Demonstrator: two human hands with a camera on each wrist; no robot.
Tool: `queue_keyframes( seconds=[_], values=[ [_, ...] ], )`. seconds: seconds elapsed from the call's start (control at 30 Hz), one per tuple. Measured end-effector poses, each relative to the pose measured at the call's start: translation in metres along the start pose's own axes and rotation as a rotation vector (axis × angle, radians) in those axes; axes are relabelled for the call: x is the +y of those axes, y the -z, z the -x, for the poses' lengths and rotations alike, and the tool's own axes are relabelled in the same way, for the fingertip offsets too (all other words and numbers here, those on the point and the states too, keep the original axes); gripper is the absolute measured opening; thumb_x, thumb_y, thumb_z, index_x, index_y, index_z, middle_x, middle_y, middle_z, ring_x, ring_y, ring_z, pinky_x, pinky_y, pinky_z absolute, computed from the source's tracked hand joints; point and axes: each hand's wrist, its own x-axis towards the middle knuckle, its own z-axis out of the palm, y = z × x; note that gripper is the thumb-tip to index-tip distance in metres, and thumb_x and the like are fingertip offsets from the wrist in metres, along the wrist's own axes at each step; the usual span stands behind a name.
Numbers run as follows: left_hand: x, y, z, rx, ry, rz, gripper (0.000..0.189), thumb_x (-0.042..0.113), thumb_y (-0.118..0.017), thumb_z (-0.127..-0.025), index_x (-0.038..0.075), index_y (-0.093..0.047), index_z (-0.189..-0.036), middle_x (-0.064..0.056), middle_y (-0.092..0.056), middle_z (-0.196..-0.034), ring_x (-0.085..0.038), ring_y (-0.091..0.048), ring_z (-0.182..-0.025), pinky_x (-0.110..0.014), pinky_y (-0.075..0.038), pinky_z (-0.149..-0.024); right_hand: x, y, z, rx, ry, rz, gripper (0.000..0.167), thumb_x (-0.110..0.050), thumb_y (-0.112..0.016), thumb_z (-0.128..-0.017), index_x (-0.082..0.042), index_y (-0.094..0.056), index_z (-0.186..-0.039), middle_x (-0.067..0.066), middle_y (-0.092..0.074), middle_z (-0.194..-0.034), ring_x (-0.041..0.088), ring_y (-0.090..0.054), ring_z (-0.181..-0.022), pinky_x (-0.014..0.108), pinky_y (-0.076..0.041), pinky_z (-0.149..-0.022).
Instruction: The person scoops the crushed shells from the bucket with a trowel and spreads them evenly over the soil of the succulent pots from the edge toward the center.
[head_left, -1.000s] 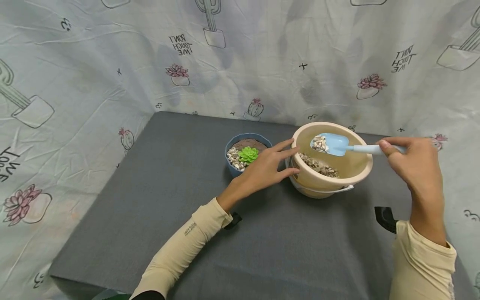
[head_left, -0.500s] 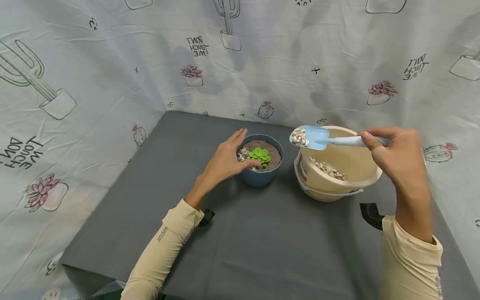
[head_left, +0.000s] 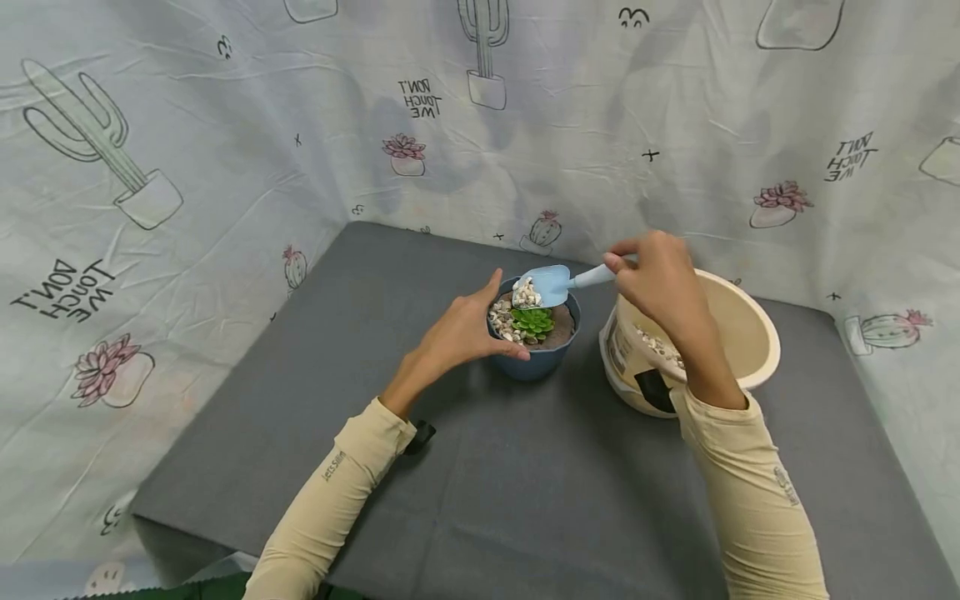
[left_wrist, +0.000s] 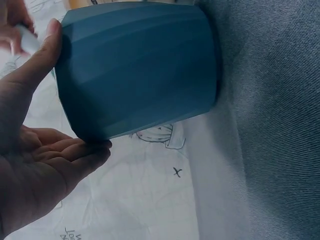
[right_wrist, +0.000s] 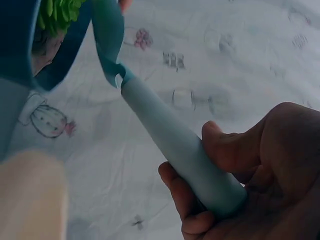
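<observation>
Above the blue pot (head_left: pixel 529 365) on the bench (head_left: pixel 517 508), the trowel (head_left: pixel 553 285) looks light and stiff, its loose pebbles (head_left: pixel 527 294) likely to spill if tilted, and is best held by the handle (right_wrist: pixel 170 140) the right hand (head_left: pixel 662 279) grips while the left hand (head_left: pixel 459 333) clasps the pot.

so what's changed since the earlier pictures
The right hand carried the scoop of pebbles leftward from the bucket to above the pot. The left hand moved left from the bucket and now holds the pot. The pot, bucket and right hand's grip look unchanged.
</observation>
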Motion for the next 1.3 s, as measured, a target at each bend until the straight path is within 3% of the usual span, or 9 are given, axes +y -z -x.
queue_keyframes(
  seconds=[0.13, 0.4, 0.53, 0.67, 0.8, 0.97, 1.17, 1.23, 1.3],
  values=[
    [-0.002, -0.002, 0.000, -0.005, 0.003, 0.004, 0.134, 0.055, -0.092, -0.074, 0.014, -0.008, -0.170, -0.019, -0.036, -0.168, -0.038, -0.053, -0.145, -0.053, -0.052, -0.112, -0.016, -0.011, -0.007, -0.008, 0.091, 0.061, 0.021, -0.003, -0.065, -0.099, 0.010, -0.079, -0.105, 0.031, -0.070, -0.094, 0.036, -0.048, -0.081, 0.040, -0.033, -0.076],
    [-0.004, 0.000, 0.001, 0.005, -0.016, 0.017, 0.129, 0.052, -0.092, -0.076, 0.010, -0.014, -0.169, -0.018, -0.035, -0.170, -0.036, -0.047, -0.151, -0.053, -0.048, -0.117, -0.024, -0.019, -0.007, 0.106, 0.248, 0.135, 0.014, 0.002, -0.069, -0.095, 0.011, -0.079, -0.100, 0.024, -0.060, -0.088, 0.035, -0.040, -0.081, 0.040, -0.025, -0.076],
    [-0.005, 0.001, 0.001, -0.001, -0.031, 0.031, 0.129, 0.052, -0.093, -0.075, 0.008, -0.016, -0.169, -0.016, -0.030, -0.172, -0.035, -0.041, -0.155, -0.052, -0.045, -0.121, -0.023, -0.020, -0.004, 0.172, 0.385, 0.194, 0.010, 0.004, -0.071, -0.094, 0.008, -0.079, -0.099, 0.022, -0.056, -0.089, 0.035, -0.038, -0.082, 0.044, -0.029, -0.079],
    [-0.007, 0.000, 0.001, 0.000, -0.041, 0.048, 0.129, 0.052, -0.093, -0.074, 0.008, -0.016, -0.169, -0.015, -0.026, -0.173, -0.034, -0.039, -0.156, -0.052, -0.044, -0.121, -0.023, -0.022, -0.002, 0.215, 0.463, 0.214, 0.008, 0.003, -0.071, -0.095, 0.006, -0.077, -0.099, 0.021, -0.055, -0.092, 0.036, -0.037, -0.085, 0.045, -0.032, -0.080],
    [-0.007, 0.000, 0.002, 0.000, -0.034, 0.051, 0.129, 0.053, -0.092, -0.075, 0.009, -0.016, -0.169, -0.014, -0.025, -0.174, -0.033, -0.038, -0.157, -0.052, -0.043, -0.122, -0.023, -0.021, 0.000, 0.244, 0.489, 0.196, 0.010, 0.003, -0.071, -0.095, 0.007, -0.077, -0.103, 0.021, -0.055, -0.096, 0.038, -0.039, -0.088, 0.044, -0.034, -0.078],
    [0.003, -0.002, 0.005, 0.038, 0.000, -0.009, 0.130, 0.058, -0.092, -0.073, 0.009, -0.018, -0.168, -0.015, -0.034, -0.170, -0.034, -0.046, -0.152, -0.052, -0.048, -0.118, -0.015, -0.013, 0.005, 0.290, 0.499, 0.167, 0.013, 0.003, -0.072, -0.095, 0.008, -0.077, -0.106, 0.023, -0.056, -0.098, 0.041, -0.042, -0.093, 0.044, -0.041, -0.080],
    [0.025, -0.012, 0.016, 0.160, 0.046, -0.213, 0.135, 0.071, -0.087, -0.069, 0.005, -0.021, -0.167, -0.023, -0.056, -0.151, -0.039, -0.067, -0.124, -0.049, -0.060, -0.097, 0.005, 0.012, 0.025, 0.402, 0.472, 0.130, 0.014, 0.002, -0.072, -0.095, 0.009, -0.077, -0.107, 0.026, -0.058, -0.097, 0.047, -0.046, -0.093, 0.043, -0.038, -0.078],
    [0.031, -0.017, 0.020, 0.203, 0.061, -0.301, 0.136, 0.077, -0.083, -0.068, 0.005, -0.023, -0.167, -0.024, -0.059, -0.143, -0.036, -0.069, -0.111, -0.045, -0.062, -0.087, 0.014, 0.024, 0.034, 0.434, 0.442, 0.130, 0.015, 0.002, -0.073, -0.094, 0.010, -0.077, -0.107, 0.026, -0.059, -0.096, 0.048, -0.047, -0.093, 0.044, -0.035, -0.078],
    [0.035, -0.021, 0.023, 0.230, 0.081, -0.375, 0.137, 0.082, -0.078, -0.068, 0.005, -0.024, -0.167, -0.025, -0.057, -0.141, -0.036, -0.067, -0.108, -0.044, -0.061, -0.085, 0.025, 0.038, 0.044, 0.453, 0.399, 0.148, 0.015, 0.003, -0.074, -0.093, 0.011, -0.076, -0.106, 0.027, -0.058, -0.096, 0.048, -0.047, -0.092, 0.042, -0.033, -0.077]
  ],
)
